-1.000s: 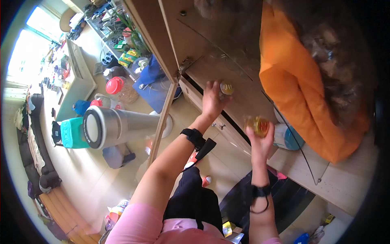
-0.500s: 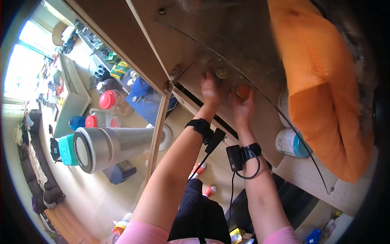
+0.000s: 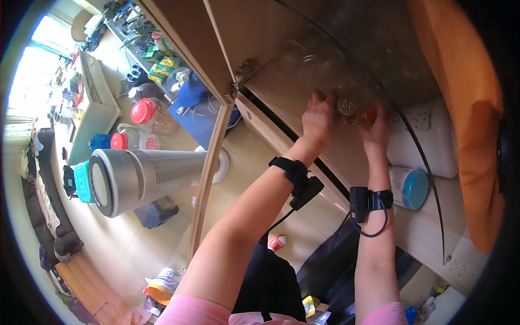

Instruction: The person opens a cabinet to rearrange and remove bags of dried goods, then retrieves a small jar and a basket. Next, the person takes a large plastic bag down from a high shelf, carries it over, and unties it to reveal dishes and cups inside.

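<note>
Inside the cabinet, on its wooden shelf (image 3: 284,97), my left hand (image 3: 318,115) is closed at the side of a small glass jar with a pale lid (image 3: 347,105). Just right of it, my right hand (image 3: 375,125) grips a small jar with a red-marked top (image 3: 368,114). The two jars are close together; whether they touch is unclear. Behind them, more clear glass jars (image 3: 309,57) stand in shadow. A dark-edged glass panel (image 3: 403,122) crosses the view in front of the shelf.
Right of my right hand stand a white tub with a blue lid (image 3: 414,189) and a translucent container (image 3: 425,141). An orange bag (image 3: 466,108) hangs at the far right. The cabinet door (image 3: 208,179) is open on the left, beside a silver tower appliance (image 3: 151,176).
Both hands, each with a jar, have come together and gone deeper into the cabinet. The view has shifted, and the orange bag sits further right.
</note>
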The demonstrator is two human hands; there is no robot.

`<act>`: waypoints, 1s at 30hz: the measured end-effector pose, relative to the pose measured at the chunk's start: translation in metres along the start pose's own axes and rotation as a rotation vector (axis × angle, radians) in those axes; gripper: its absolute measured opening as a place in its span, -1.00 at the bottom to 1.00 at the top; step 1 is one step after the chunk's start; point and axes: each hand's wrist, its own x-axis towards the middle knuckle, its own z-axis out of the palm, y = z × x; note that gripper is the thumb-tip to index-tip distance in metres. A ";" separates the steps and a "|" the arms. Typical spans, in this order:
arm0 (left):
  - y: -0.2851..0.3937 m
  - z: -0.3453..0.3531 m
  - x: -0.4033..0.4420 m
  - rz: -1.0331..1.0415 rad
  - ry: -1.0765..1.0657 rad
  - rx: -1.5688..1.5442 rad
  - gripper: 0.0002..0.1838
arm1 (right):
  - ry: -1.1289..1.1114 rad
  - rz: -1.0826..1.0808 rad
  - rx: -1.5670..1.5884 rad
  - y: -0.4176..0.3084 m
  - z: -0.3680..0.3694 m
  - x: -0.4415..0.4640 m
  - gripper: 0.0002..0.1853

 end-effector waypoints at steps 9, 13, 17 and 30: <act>0.011 0.081 -0.006 -0.116 0.050 -0.335 -0.27 | 0.144 -0.498 -0.530 0.094 -0.017 0.018 -0.23; 0.040 0.072 -0.012 -0.253 0.004 -0.344 -0.28 | 0.061 -0.368 -0.628 0.047 -0.028 0.019 -0.19; 0.043 0.073 -0.024 -0.140 0.015 -0.510 -0.21 | 0.144 -0.399 -0.505 0.023 -0.043 -0.002 -0.29; 0.012 -0.186 -0.394 -0.535 -0.207 -0.105 -0.67 | -0.543 -0.374 -0.037 -0.059 -0.158 -0.252 -0.63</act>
